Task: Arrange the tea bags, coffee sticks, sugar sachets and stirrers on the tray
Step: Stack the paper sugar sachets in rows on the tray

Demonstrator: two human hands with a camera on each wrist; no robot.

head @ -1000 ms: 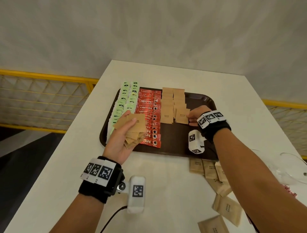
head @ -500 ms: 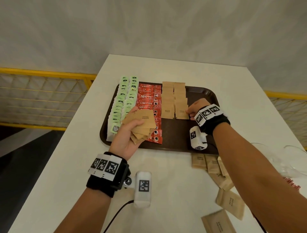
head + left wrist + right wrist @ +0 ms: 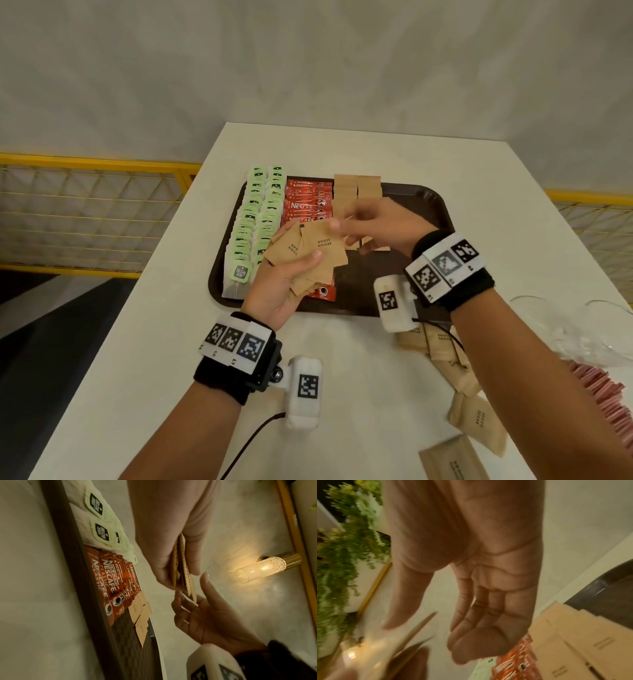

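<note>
Centrally in the head view, the left hand (image 3: 281,284) holds a fanned stack of sachets (image 3: 308,255) above the near left part of the tray (image 3: 435,202), thumb curled over the top one and fingers under the stack. The right hand (image 3: 380,222) reaches in from the right with thumb and forefinger spread just at the top sachet's right edge; whether they have pinched it I cannot tell, and the right wrist view is blurred. On the tray, tea bags (image 3: 255,222) fill two columns at the left, coffee sticks (image 3: 308,202) run beside them, and laid sachets (image 3: 358,186) form two columns next. At lower right of the frame, loose sachets (image 3: 476,419) lie on the table (image 3: 154,377), near pink stirrers (image 3: 606,390) at the right edge.
</note>
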